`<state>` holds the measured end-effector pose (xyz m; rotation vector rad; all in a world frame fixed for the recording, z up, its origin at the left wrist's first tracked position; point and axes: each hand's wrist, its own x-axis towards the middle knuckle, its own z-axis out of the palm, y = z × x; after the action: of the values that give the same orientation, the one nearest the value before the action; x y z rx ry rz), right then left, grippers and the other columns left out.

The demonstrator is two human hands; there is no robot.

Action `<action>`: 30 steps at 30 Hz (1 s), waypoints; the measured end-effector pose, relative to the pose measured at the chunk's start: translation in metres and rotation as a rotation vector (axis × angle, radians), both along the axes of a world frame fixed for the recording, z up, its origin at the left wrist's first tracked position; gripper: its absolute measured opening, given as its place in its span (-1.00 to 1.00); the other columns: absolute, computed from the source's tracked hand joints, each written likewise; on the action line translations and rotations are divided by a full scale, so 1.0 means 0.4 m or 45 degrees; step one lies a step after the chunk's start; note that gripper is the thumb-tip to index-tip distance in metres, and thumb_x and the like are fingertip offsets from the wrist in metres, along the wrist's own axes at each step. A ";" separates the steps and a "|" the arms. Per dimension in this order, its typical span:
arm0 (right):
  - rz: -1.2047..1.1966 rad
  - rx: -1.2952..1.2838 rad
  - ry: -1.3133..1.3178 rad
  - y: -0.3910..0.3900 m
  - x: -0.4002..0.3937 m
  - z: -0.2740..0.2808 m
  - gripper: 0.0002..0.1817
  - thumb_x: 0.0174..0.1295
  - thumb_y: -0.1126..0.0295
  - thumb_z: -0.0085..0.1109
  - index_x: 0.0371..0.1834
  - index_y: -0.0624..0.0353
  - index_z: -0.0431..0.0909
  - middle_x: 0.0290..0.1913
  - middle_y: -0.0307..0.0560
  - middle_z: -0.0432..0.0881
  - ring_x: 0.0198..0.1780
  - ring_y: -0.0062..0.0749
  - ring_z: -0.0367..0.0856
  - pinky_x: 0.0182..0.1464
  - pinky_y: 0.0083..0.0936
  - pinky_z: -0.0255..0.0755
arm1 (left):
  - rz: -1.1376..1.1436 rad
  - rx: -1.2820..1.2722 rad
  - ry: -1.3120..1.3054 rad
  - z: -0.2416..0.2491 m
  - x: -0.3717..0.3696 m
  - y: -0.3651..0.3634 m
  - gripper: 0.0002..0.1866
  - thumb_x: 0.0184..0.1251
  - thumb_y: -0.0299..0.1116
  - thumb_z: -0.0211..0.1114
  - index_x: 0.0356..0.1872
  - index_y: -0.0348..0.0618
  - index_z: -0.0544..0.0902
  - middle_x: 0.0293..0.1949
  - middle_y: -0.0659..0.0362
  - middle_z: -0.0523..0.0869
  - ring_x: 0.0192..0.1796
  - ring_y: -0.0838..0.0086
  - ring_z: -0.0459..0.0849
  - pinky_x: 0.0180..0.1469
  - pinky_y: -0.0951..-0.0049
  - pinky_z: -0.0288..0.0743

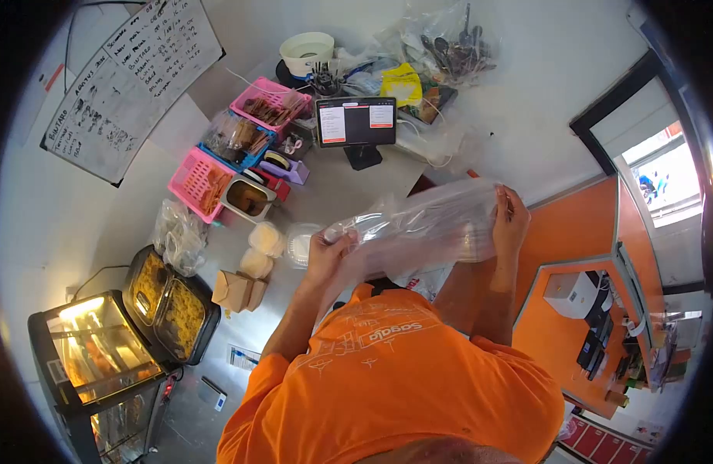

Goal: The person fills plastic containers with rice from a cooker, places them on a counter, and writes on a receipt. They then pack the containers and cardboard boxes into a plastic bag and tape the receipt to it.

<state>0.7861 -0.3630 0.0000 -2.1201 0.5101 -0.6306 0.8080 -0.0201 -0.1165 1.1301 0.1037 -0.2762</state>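
A long clear plastic bag (426, 220) is stretched between my two hands, above the counter in front of my chest. My left hand (331, 254) is closed around one end of it. At the other end my right hand (511, 218) pinches the plastic near the edge, higher and farther right. Just left of my left hand sit a clear plastic container (301, 246) and some white round-cornered boxes (262, 249). Through the film, whatever lies behind the bag is partly blurred.
A tablet (356, 122) stands ahead on the counter. Pink baskets (194, 182), a metal container (248, 198) and brown paper boxes (234, 291) are left. Lower left are a black two-part food tray (185, 317) and a lit warmer (101, 348). An orange counter (561, 224) is right.
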 end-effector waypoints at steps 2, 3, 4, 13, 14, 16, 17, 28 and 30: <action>-0.016 -0.068 -0.058 0.005 0.011 -0.002 -0.71 0.38 0.30 0.24 -0.01 0.32 0.63 -0.16 -0.04 0.75 -0.11 -0.36 0.66 0.01 -0.43 0.49 | 0.079 -0.142 -0.051 0.031 0.018 -0.024 -0.91 0.32 -0.41 0.42 -0.31 -0.20 0.71 -0.40 0.30 0.70 -0.36 0.67 0.61 -0.36 0.60 0.44; -0.026 -0.099 -0.087 0.013 0.020 -0.004 -0.68 0.36 0.28 0.27 0.03 0.30 0.62 -0.10 -0.02 0.74 -0.04 -0.33 0.66 0.05 -0.40 0.48 | 0.094 -0.072 -0.017 0.033 0.025 -0.027 -0.91 0.30 -0.43 0.44 -0.31 -0.21 0.71 -0.39 0.29 0.71 -0.36 0.67 0.62 -0.36 0.59 0.45; -0.042 -0.357 -0.196 0.026 0.038 -0.011 -0.63 0.33 0.27 0.31 0.08 0.28 0.60 -0.01 0.00 0.71 0.03 -0.32 0.62 0.09 -0.38 0.46 | 0.111 -0.002 0.011 0.039 0.035 -0.029 -0.91 0.28 -0.45 0.45 -0.31 -0.23 0.71 -0.38 0.28 0.72 -0.35 0.67 0.62 -0.35 0.58 0.47; 1.555 0.637 0.498 0.197 0.306 -0.175 -0.56 0.17 0.33 0.40 0.11 0.26 0.65 -0.03 -0.05 0.74 -0.06 -0.43 0.66 0.01 -0.37 0.53 | 0.167 0.268 -0.163 0.122 0.135 -0.104 -0.90 0.24 -0.52 0.45 -0.28 -0.31 0.71 -0.31 0.16 0.76 -0.28 0.52 0.71 -0.22 0.52 0.60; 1.525 0.495 0.435 0.184 0.360 -0.141 -0.63 0.19 0.33 0.38 0.05 0.24 0.68 -0.09 -0.04 0.75 -0.13 -0.42 0.67 -0.05 -0.38 0.54 | 0.259 0.227 -0.101 0.109 0.149 -0.091 -0.91 0.25 -0.52 0.44 -0.28 -0.31 0.71 -0.29 0.15 0.76 -0.28 0.50 0.71 -0.22 0.51 0.61; 1.445 0.235 0.316 0.152 0.479 -0.054 -0.73 0.24 0.33 0.33 -0.06 0.21 0.74 -0.20 -0.02 0.77 -0.28 -0.40 0.70 -0.16 -0.40 0.55 | 0.401 0.092 0.015 0.075 0.151 -0.065 -0.92 0.27 -0.54 0.40 -0.27 -0.31 0.70 -0.24 0.12 0.75 -0.26 0.47 0.71 -0.21 0.49 0.62; 1.241 0.086 0.116 0.135 0.558 -0.069 -0.74 0.25 0.35 0.29 -0.04 0.16 0.73 -0.22 0.03 0.75 -0.30 -0.29 0.70 -0.18 -0.36 0.54 | 0.453 -0.006 0.061 0.055 0.144 -0.053 -0.93 0.28 -0.54 0.39 -0.27 -0.32 0.70 -0.22 0.11 0.75 -0.25 0.46 0.71 -0.20 0.49 0.62; 0.288 -0.785 -0.538 0.201 1.223 -0.301 -0.63 0.29 0.22 0.26 0.13 0.01 0.59 0.22 -0.01 0.52 0.30 0.03 0.42 0.26 -0.06 0.37 | 0.326 0.039 -0.084 0.052 0.068 -0.061 -0.92 0.39 -0.50 0.29 -0.27 -0.31 0.65 -0.27 0.08 0.72 -0.24 0.34 0.73 -0.24 0.33 0.67; 0.508 -0.519 -0.636 0.233 1.175 -0.272 -0.58 0.31 0.13 0.25 0.17 0.04 0.56 0.28 0.05 0.49 0.36 0.06 0.39 0.34 -0.09 0.32 | 0.474 0.061 0.073 0.092 0.082 -0.078 -0.95 0.37 -0.53 0.29 -0.23 -0.30 0.65 -0.27 0.09 0.72 -0.22 0.36 0.73 -0.22 0.33 0.68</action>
<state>1.2559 -0.2700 -0.1086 -2.2285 -0.3377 -1.0464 0.8407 -0.0513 -0.0798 1.1269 0.3690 0.0262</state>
